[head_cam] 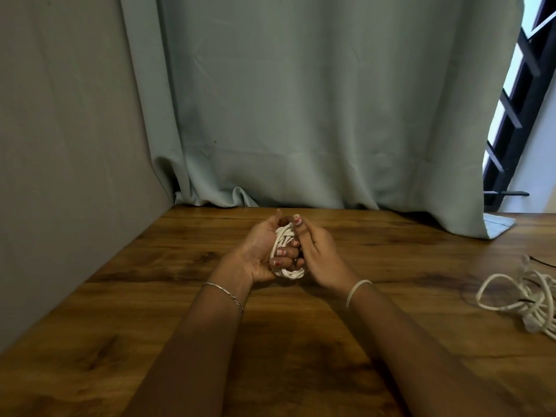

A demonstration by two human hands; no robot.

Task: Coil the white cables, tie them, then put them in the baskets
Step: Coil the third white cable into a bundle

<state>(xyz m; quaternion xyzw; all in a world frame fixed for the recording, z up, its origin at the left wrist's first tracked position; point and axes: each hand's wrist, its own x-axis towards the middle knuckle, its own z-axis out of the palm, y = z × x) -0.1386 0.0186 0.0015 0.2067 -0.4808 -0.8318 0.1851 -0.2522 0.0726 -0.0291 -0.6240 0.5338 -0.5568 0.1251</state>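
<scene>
A small coil of white cable is held between both hands above the middle of the wooden table. My left hand cups the coil from the left, its fingers curled through the loops. My right hand presses against the coil from the right, thumb on top. A second white cable lies loose and tangled on the table at the far right edge of the view. No basket is in view.
A grey-green curtain hangs behind the table and rests on its far edge. A grey wall borders the table on the left. A barred window shows at the upper right. A thin dark wire lies by the loose cable.
</scene>
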